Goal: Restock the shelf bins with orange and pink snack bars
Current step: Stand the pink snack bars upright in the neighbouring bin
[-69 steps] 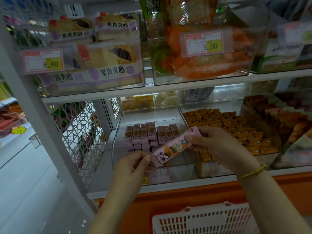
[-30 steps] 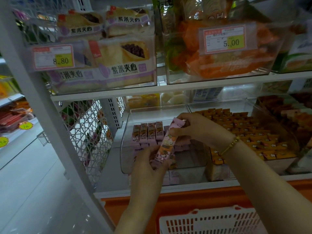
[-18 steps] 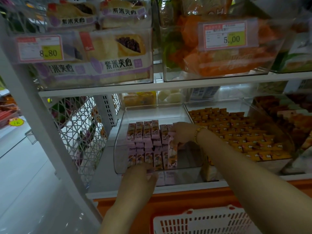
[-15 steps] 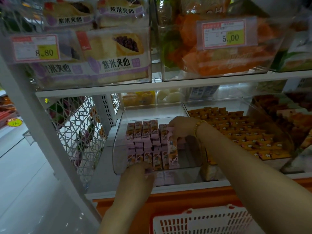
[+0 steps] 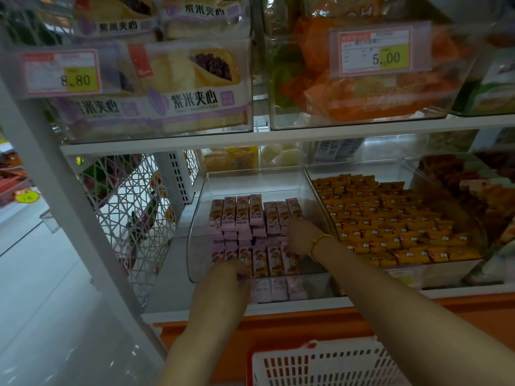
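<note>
The left hand (image 5: pixel 230 270) reaches over the front wall of the clear bin (image 5: pixel 250 176), its fingers (image 5: pixel 240 268) bent down onto the left end of the front row of pink snack bars (image 5: pixel 267 260). The right hand (image 5: pixel 299 236), a gold bracelet (image 5: pixel 317 242) at its wrist, is deeper in the same bin with its fingers tucked down among the pink bars between the front row and the rear stack. Whether either hand pinches a bar or only touches them cannot be told; the orange snack bars (image 5: pixel 390 218) fill the bin just to the right.
</note>
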Motion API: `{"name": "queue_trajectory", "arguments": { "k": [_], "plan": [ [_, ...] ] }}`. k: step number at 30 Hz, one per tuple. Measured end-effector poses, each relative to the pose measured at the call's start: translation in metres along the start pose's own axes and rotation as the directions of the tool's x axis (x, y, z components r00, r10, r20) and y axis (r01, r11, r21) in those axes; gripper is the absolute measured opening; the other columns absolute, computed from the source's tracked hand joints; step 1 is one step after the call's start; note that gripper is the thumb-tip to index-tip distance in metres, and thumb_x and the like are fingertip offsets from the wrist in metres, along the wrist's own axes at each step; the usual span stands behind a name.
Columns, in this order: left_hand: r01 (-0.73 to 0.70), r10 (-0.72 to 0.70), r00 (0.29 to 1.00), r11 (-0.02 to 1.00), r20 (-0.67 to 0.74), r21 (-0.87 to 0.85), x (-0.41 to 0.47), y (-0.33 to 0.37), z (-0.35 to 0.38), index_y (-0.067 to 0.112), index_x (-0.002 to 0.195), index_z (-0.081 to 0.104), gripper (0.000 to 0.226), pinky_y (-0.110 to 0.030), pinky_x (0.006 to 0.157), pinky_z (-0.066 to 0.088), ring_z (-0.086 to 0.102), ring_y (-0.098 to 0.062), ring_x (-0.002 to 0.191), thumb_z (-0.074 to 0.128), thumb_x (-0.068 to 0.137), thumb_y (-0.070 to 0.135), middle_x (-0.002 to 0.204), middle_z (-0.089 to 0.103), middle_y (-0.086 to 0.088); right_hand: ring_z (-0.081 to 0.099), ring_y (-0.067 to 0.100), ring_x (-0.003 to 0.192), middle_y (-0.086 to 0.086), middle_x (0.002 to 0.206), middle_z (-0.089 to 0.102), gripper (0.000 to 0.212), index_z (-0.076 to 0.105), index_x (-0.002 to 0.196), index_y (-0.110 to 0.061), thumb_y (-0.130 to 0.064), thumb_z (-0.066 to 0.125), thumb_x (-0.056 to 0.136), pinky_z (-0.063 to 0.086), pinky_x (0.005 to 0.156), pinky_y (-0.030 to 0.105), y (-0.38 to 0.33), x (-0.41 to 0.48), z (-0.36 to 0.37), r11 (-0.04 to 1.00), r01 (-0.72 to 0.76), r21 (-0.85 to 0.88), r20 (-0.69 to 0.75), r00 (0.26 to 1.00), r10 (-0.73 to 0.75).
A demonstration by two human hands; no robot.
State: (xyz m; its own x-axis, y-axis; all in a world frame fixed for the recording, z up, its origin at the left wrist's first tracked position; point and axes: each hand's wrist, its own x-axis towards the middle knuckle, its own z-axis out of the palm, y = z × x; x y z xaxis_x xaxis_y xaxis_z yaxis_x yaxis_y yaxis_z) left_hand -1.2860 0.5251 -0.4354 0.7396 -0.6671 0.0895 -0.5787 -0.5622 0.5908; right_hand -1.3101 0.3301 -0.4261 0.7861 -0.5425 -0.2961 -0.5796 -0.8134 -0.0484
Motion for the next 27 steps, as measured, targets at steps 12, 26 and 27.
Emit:
{"name": "queue_trajectory", "arguments": {
  "k": [12,26,27],
  "plan": [
    [-0.021,0.023,0.999,0.997,-0.027,0.068,-0.002,-0.001,-0.014,0.022,0.113,0.064,0.023,-0.024,0.084,0.047,0.058,-0.012,0.104,0.051,0.095,0.021,0.116,0.064,0.003,0.056,0.023,0.086,0.017,0.094,0.056,0.021,0.056,0.099,0.006,-0.006,0.038,0.097,0.042,0.077,0.025,-0.005,-0.022,-0.037,0.986,-0.017,0.166,-0.172,0.984,0.045],
    [0.024,-0.022,0.997,0.999,-0.075,0.037,-0.007,-0.021,-0.033,0.022,0.101,0.069,0.018,-0.025,0.076,0.05,0.061,-0.011,0.09,0.053,0.092,0.019,0.101,0.067,0.004,0.04,0.029,0.132,0.017,0.146,0.036,0.09,0.017,0.147,0.0,-0.039,0.068,0.084,0.036,0.103,0.029,-0.056,0.054,-0.043,0.854,0.08,0.515,-0.182,0.983,0.017],
    [0.022,-0.02,0.997,0.999,-0.08,0.032,-0.008,-0.022,-0.034,0.022,0.099,0.069,0.018,-0.028,0.077,0.051,0.061,-0.011,0.089,0.053,0.092,0.018,0.1,0.068,0.003,0.04,0.029,0.132,0.018,0.146,0.035,0.09,0.016,0.146,0.001,-0.039,0.068,0.085,0.037,0.103,0.03,-0.06,0.06,-0.046,0.866,0.053,0.498,-0.166,0.985,0.035]
  ]
}}
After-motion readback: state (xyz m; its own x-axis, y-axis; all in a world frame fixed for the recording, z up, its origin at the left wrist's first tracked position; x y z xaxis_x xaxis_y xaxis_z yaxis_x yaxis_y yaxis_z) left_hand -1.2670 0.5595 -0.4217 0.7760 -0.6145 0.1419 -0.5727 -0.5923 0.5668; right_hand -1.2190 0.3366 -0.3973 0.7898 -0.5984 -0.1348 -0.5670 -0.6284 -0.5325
